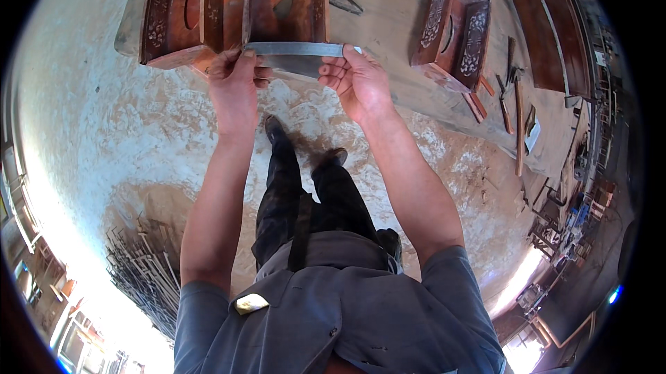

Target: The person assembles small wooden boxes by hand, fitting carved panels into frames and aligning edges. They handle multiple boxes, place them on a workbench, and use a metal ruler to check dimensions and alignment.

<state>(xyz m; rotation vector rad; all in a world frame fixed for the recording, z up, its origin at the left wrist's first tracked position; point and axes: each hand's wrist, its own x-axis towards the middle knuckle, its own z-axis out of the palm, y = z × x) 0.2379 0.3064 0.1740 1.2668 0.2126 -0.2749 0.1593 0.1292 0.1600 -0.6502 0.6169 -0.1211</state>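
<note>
A narrow, flat grey strip [295,49] stretches level between my two hands. My left hand [234,86] pinches its left end between thumb and fingers. At the other end my right hand [362,83] grips it, thumb on top and fingers curled beneath. Whether the strip is metal or abrasive I cannot tell. Just beyond it stands a reddish-brown wooden box [303,10] with an oval hole in its panel. The strip overlaps this box's near edge in view; contact between them is not clear. Another carved wooden box [164,10] stands at its left.
A third carved box [449,41] stands to the right on the cloth-covered work surface [388,41]. Hand tools, including a long wooden-handled one [519,128], lie beyond it. Long brown boards [541,20] lie at far right. Several thin metal bars [146,277] are heaped on the floor at left.
</note>
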